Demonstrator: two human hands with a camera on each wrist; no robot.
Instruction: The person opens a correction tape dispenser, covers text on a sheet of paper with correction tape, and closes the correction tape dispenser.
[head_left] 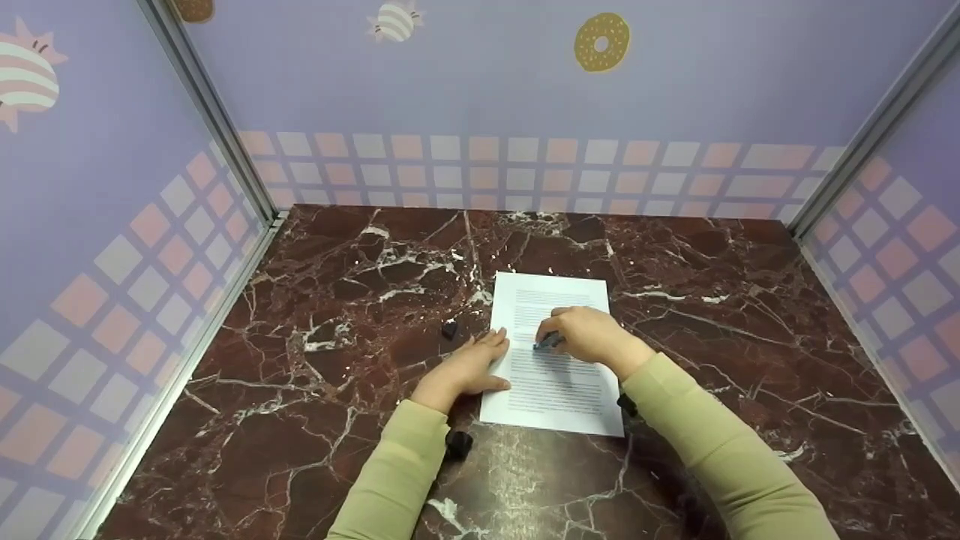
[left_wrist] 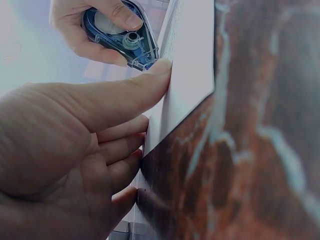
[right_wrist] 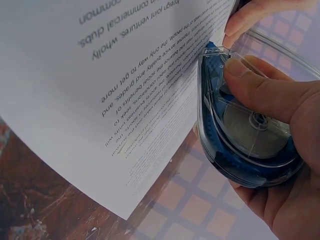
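Observation:
A printed sheet of paper [head_left: 555, 405] lies on the dark red marbled table. My right hand [head_left: 592, 335] grips a blue, clear-cased correction tape dispenser [right_wrist: 250, 130] between thumb and fingers, its tip at the printed lines near the middle of the page. In the right wrist view the thumb [right_wrist: 260, 82] presses on the dispenser's side. My left hand [head_left: 472, 365] rests at the sheet's left edge, thumb and fingers straight and spread; the left wrist view shows its thumb [left_wrist: 125, 95] touching the paper close to the dispenser [left_wrist: 125, 37].
A small black object [head_left: 449, 329] lies on the table [head_left: 337, 450] left of the sheet. White specks are scattered near the paper's top left. Patterned purple walls [head_left: 480, 90] enclose the table at the back and both sides.

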